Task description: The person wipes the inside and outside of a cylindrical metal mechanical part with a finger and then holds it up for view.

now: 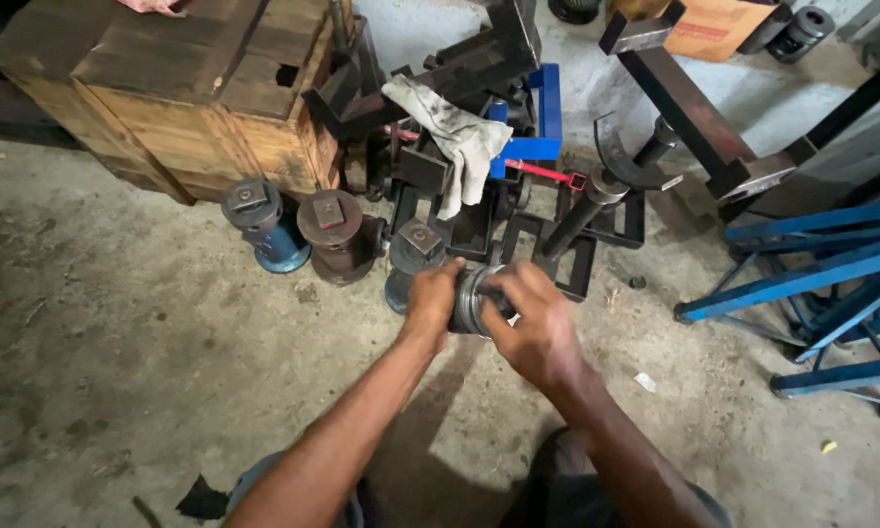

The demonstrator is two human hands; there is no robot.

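Hands are meeting at the centre: we are clasping a short grey ribbed metal cylinder (pixel 474 301), our left hand (pixel 430 301) wrapping its nine o'clock side, our right hand (pixel 533 328) gripping from three o'clock, above the stained concrete floor (pixel 147 342). At twelve o'clock a dirty white work glove (pixel 455 137) is draping over black steel frames (pixel 479 220).

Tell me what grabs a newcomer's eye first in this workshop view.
At centre, the left hand and right hand clasp a grey metal ring above the concrete floor. Just behind it, a dirty white glove lies draped over dark steel brackets. Bright blue steel frames stand out at the right.
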